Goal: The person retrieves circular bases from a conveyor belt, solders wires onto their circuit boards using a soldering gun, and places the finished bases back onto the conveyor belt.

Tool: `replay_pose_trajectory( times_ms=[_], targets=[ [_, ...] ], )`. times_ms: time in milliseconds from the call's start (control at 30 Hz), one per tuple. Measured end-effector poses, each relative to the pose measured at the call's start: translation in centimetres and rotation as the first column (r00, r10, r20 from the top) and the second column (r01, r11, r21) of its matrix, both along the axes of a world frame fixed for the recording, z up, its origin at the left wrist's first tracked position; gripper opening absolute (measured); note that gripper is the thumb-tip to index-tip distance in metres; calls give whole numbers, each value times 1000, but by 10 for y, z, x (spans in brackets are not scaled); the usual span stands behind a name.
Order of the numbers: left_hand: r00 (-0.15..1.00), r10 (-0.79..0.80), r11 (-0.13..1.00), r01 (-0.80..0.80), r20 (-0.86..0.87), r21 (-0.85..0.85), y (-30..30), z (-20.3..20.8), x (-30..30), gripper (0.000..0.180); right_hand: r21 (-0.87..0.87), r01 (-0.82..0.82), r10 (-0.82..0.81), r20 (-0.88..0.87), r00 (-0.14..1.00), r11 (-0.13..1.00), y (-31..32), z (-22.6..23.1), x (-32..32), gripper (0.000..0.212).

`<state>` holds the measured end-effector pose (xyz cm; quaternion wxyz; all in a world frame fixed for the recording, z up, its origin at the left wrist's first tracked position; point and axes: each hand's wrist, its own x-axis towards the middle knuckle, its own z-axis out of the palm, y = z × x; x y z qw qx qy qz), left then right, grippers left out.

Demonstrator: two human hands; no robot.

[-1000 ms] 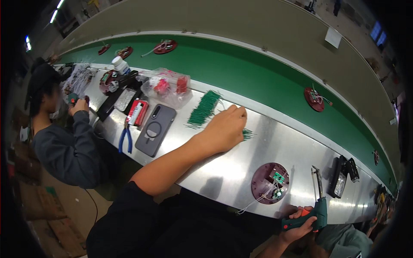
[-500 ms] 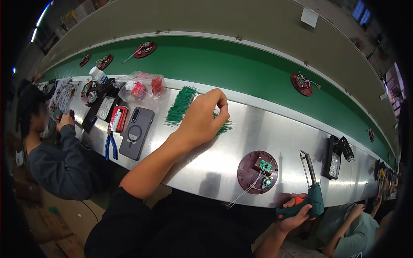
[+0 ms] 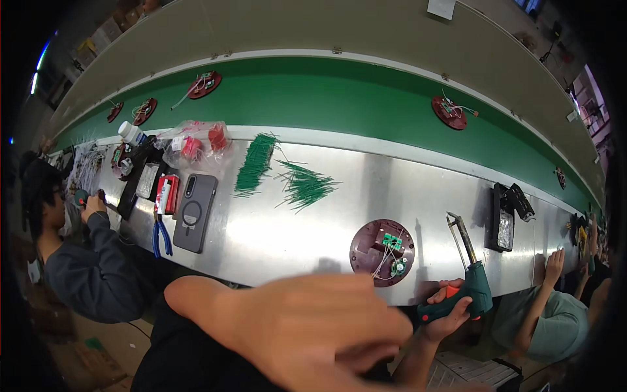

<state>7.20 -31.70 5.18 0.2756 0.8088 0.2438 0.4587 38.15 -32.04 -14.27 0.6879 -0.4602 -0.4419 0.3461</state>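
Observation:
My left hand (image 3: pixel 320 326) is close to the camera at the bench's near edge. Its fingers are curled and smeared by motion, and whatever they pinch is hidden. At the lower right, my right hand (image 3: pixel 450 317) grips a green soldering gun (image 3: pixel 480 291) by its handle, the two thin metal prongs pointing up. Between the hands, at the near edge, lies a round maroon base (image 3: pixel 360 251) with a small green circuit board (image 3: pixel 392 240) and white wires. Farther back are a neat bundle of short green wires (image 3: pixel 255 163) and a looser fanned pile of green wires (image 3: pixel 307 185).
A grey phone (image 3: pixel 196 212), blue-handled pliers (image 3: pixel 161 236), a red-and-white box (image 3: pixel 168 194) and a plastic bag (image 3: pixel 196 144) sit left. An open black case (image 3: pixel 501 219) stands right. More maroon bases (image 3: pixel 449 112) rest along the green back strip. Co-workers (image 3: pixel 91 261) sit on either side.
My left hand has moved from over the green wires toward me and the near edge, uncovering the loose pile. My right hand still holds the soldering gun. The view has shifted slightly.

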Motion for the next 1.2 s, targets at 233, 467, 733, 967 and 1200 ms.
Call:
replay_pose_trajectory(
  times_ms=[233,467,733,967,1200],
  targets=[
    [879,361,930,-365,312,-46,-38,23,58,41,-27,-7,8,19,1000,1000,-8,2,6,63],
    [991,-113,967,93,74,237,35,-7,16,24,-117,-53,44,-77,996,992,-9,-12,13,63],
    [966,256,888,-250,-36,-385,94,-114,38,19,-29,1,0,32,999,1000,-12,3,4,67],
    [959,281,950,-284,-46,-131,91,-149,51,19,-34,-30,37,241,970,999,-12,-2,7,80],
    [949,304,933,-314,-84,-175,82,-151,63,18,-96,-80,104,280,954,992,-22,-10,14,90]
  ],
)
